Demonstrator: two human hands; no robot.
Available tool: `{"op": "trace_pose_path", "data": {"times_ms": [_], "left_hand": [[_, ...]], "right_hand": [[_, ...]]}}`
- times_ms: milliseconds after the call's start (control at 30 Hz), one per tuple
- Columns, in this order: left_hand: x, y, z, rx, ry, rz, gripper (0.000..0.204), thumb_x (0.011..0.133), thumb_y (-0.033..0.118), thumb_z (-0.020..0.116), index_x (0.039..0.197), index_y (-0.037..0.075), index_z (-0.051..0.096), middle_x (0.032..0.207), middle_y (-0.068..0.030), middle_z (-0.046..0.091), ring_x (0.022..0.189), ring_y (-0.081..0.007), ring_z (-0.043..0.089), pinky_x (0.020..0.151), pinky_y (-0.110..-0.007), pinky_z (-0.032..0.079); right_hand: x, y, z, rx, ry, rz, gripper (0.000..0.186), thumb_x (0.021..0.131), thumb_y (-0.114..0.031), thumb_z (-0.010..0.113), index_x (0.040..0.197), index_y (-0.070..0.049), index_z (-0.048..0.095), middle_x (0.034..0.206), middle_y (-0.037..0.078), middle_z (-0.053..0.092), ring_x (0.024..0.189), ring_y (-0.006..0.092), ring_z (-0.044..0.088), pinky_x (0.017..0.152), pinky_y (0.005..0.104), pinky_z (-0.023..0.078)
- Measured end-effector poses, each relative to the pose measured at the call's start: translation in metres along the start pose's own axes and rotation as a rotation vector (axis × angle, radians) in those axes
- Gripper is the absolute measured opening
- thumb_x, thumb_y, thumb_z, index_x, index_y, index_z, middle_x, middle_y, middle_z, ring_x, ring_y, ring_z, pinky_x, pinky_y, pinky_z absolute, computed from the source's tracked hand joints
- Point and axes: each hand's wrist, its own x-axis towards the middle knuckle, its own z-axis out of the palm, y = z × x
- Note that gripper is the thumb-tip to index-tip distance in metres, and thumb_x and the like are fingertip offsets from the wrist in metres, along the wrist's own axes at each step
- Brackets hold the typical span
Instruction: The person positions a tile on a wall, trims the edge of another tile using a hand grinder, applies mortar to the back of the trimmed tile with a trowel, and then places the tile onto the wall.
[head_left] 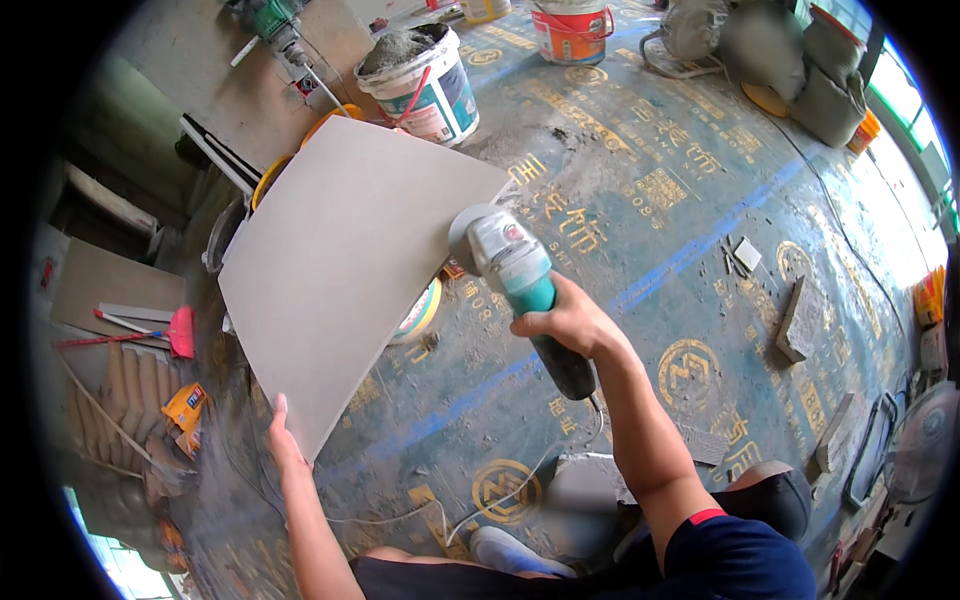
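Observation:
A large grey tile (350, 230) lies raised above the floor, with a yellow-rimmed bucket (422, 312) partly showing beneath its right side. My left hand (286, 438) grips the tile's near corner, one digit up along the edge and the other fingers hidden. Wrapped around a teal and black angle grinder (530, 285) is my right hand (572, 322). The grinder's round disc (466, 232) meets the tile's right edge near the far right corner; whether it is spinning cannot be made out.
Behind the tile stand a white bucket of grey mortar (425, 95), a green power mixer (270, 22) and a red-orange bucket (572, 32). A power cord (600, 425) trails near my legs. Block offcuts (800, 320) lie on the right; a pink-headed tool (181, 332) is on the left.

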Motion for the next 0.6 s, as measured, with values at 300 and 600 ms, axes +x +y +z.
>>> {"op": "trace_pose_path", "data": {"times_ms": [300,600], "left_hand": [[0.009,0.0,-0.005,-0.019,-0.03,-0.071,0.061,0.086,0.042,0.064,0.126,-0.002,0.052,0.123,-0.0127,0.058,0.111,-0.0237,0.055,0.094,-0.034,0.042],[-0.004,0.012,0.006,-0.041,-0.019,-0.104,0.059,0.086,0.038,0.065,0.125,-0.005,0.051,0.122,-0.0142,0.058,0.108,-0.024,0.057,0.09,-0.035,0.045]], "right_hand": [[0.004,-0.005,-0.015,0.218,0.073,0.103,0.047,0.063,-0.019,0.071,0.102,0.002,0.055,0.08,0.01,0.06,0.07,0.0189,0.058,0.067,0.0325,0.048],[-0.04,-0.006,0.068,-0.061,-0.177,0.031,0.066,0.063,-0.02,0.074,0.119,0.003,0.048,0.102,0.02,0.063,0.096,0.0289,0.062,0.089,0.0383,0.047]]}}
